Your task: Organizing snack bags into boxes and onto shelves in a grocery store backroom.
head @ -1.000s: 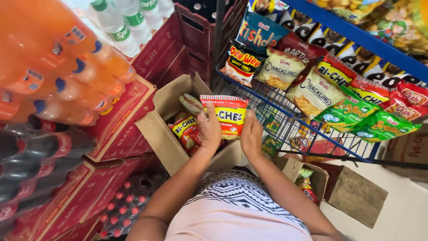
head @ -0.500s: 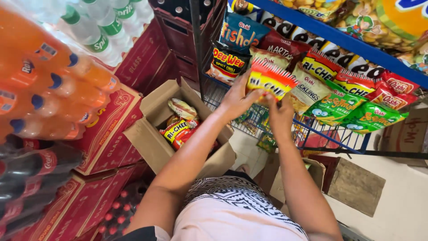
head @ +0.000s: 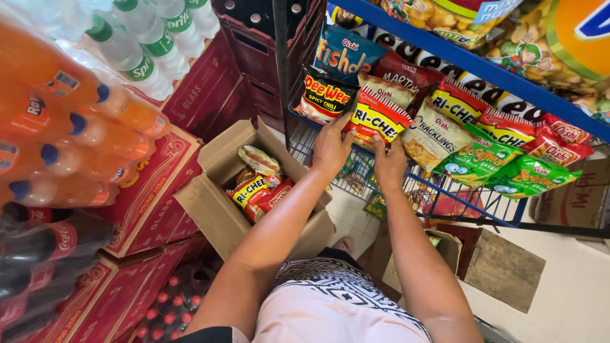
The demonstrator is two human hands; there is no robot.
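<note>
both hands, left hand (head: pixel 332 147) and right hand (head: pixel 389 166), clamp the yellow-and-red crinkly snack bag (head: pixel 376 119) at centre frame, upright, just above them against the blue wire rack (head: pixel 483 206).

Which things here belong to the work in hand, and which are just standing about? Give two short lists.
In hand:
left hand and right hand, both on the red-and-yellow snack bag
wire shelf the bag is held against
open carton with more snack bags

Standing about:
orange soda bottles
clear bottles
red crates
green snack bags
</note>
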